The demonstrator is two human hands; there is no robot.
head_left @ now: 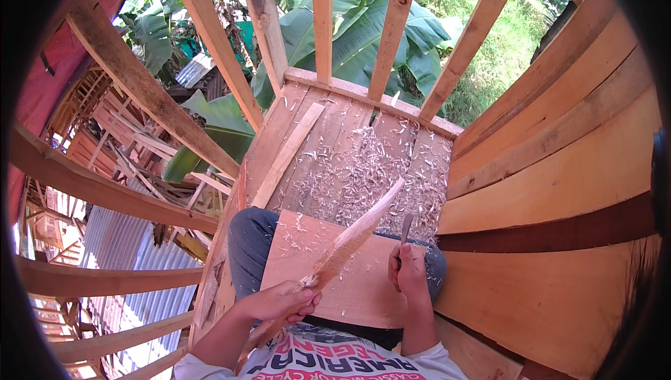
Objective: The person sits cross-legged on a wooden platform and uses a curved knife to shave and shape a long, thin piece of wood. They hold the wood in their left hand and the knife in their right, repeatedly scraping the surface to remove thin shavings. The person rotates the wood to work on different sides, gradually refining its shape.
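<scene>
We see a carved wooden piece (355, 238) slanting across the lap board (363, 286).

Our left hand (282, 302), at the board's near left corner, is wrapped around the piece's lower part; the pale tip reaches past the board's far edge. Our right hand (411, 269), at the board's right side, is curled round a knife-like tool (406, 228). Beyond the board, shavings (374, 161) litter the floor planks (288, 128).
</scene>
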